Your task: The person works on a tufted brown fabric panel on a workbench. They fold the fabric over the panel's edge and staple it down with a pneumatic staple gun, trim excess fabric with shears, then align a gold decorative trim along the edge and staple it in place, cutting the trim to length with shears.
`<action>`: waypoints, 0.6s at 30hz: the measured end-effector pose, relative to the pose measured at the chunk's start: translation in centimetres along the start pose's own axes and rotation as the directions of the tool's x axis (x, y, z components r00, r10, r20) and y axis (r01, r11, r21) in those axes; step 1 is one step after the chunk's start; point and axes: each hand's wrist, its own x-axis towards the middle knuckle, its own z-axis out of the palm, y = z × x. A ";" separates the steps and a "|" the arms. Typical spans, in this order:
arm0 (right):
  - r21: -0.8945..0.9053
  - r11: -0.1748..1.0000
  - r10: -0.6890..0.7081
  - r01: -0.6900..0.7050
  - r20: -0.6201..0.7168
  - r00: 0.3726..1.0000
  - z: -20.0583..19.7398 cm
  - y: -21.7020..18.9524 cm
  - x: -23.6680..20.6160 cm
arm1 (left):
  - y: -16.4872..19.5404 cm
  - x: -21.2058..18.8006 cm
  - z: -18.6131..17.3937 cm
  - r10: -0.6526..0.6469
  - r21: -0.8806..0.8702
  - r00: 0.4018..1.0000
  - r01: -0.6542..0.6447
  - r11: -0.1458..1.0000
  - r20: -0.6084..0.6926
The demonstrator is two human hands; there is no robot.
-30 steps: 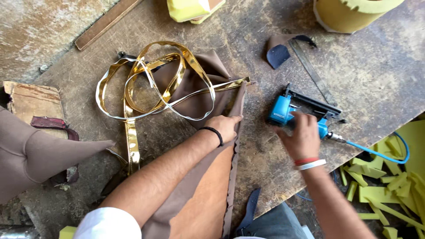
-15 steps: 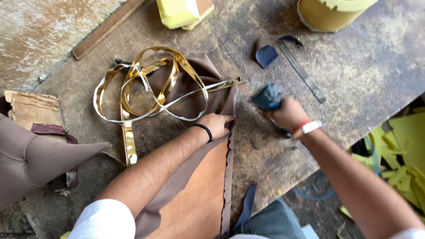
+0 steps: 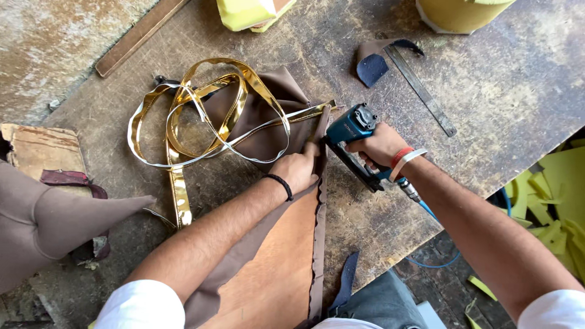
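Lifted off the bench since a second ago and carried left: blue pneumatic stapler (image 3: 353,131), now nose-down at the folded edge of the brown fabric (image 3: 262,113). Gripped firmly in the right hand (image 3: 381,146), fingers wrapped round the handle, blue air hose (image 3: 429,210) trailing off the bench edge behind the wrist. Pressed flat on the fabric just beside the stapler nose: left hand (image 3: 298,169), fingers spread and bearing down, grasping nothing, much where it lay before. Under that hand, the fabric wrapped over a tan board (image 3: 274,268) running back toward the body.

Across the fabric, loops of gold trim strip (image 3: 207,116), one end lying along the hem near the tool. Farther out on the scarred wooden workbench (image 3: 487,79): a thin metal ruler (image 3: 420,91), a dark leather scrap (image 3: 372,64), yellow foam blocks (image 3: 250,12) at the top edge, more yellow offcuts (image 3: 560,189) on the floor at right.

Likely hazard: left fingertips very close to the firing nose, so a slip or a tilted shot could catch them. Also possible: fabric creeping under a slack hold and puckering, or the hose snagging on the bench edge and tugging the tool off line.
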 end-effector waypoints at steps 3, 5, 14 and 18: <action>-0.048 0.999 0.001 0.000 0.008 1.000 0.6 0.0 -1.0 | 0.5 -0.5 -0.5 -0.115 -0.029 0.993 0.115 0.993 -0.028; -0.165 0.986 0.015 -0.013 0.006 1.000 0.8 0.0 -1.7 | 0.8 -0.5 -1.0 -0.202 -0.056 0.979 0.203 0.977 0.031; -0.217 0.974 -0.053 0.062 0.048 0.997 2.2 1.4 -4.3 | 0.3 0.5 1.1 -0.253 -0.032 0.966 0.255 0.966 0.059; -0.181 0.983 0.001 0.009 0.053 0.999 2.3 1.9 -4.4 | -4.2 -0.2 2.9 0.003 -0.396 0.956 0.119 0.911 0.295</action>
